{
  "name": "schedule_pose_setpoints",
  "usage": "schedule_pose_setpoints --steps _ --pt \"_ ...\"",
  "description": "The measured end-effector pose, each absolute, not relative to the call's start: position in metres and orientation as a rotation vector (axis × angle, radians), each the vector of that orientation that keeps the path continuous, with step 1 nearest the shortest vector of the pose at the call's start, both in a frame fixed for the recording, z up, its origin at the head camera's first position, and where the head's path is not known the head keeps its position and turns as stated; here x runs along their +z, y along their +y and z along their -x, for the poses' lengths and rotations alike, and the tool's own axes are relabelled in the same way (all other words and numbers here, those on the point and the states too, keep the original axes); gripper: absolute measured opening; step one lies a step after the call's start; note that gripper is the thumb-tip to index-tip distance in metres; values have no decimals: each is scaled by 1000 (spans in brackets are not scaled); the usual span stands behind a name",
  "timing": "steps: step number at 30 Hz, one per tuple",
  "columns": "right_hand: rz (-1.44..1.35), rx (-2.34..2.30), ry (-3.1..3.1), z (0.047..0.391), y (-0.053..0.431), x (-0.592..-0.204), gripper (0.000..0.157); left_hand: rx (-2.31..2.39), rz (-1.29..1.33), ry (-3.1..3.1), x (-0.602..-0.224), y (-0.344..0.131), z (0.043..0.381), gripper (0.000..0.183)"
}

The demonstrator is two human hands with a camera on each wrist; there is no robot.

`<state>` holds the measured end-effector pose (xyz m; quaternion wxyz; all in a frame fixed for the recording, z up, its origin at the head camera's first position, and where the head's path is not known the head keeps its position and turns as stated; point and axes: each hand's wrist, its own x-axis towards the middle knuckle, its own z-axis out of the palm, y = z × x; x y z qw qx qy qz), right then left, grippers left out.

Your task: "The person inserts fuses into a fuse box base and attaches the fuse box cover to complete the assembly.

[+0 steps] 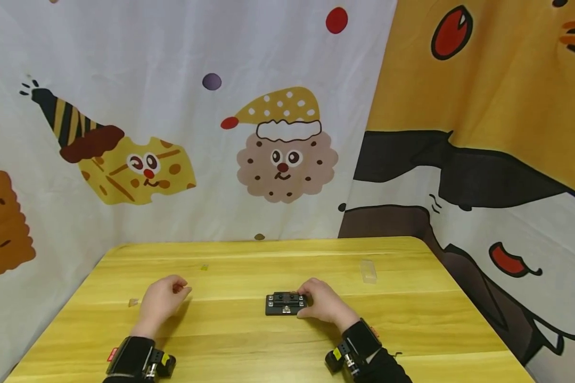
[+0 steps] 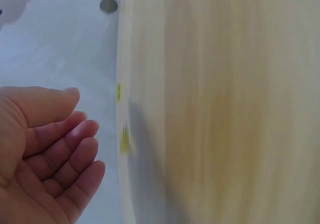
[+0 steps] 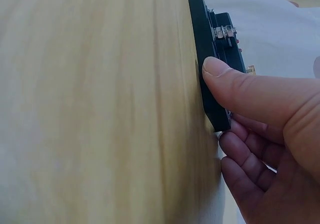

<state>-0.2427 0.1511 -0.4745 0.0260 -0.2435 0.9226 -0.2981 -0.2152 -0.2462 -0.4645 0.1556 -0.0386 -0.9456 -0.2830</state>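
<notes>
A small black electrical block with metal screw terminals lies on the table at the middle of the head view. My right hand grips its right end. Seen in the right wrist view, the thumb presses the long side of the black base, while the fingers curl in at its end and are partly hidden behind it. Left of the block, my left hand is held over the table with loosely bent fingers. Nothing is between that hand's thumb and fingers in the left wrist view.
A clear plastic piece lies on the wooden table at the back right. A small yellow scrap is at the back left, and a little clear bit sits beside the left hand. A printed curtain hangs behind the far edge.
</notes>
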Motion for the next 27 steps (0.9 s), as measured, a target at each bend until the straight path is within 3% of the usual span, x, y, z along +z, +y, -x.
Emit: schedule_pose_setpoints --steps 27 --pt "736 -914 2855 242 151 -474 46 -692 -409 -2919 -454 -340 202 32"
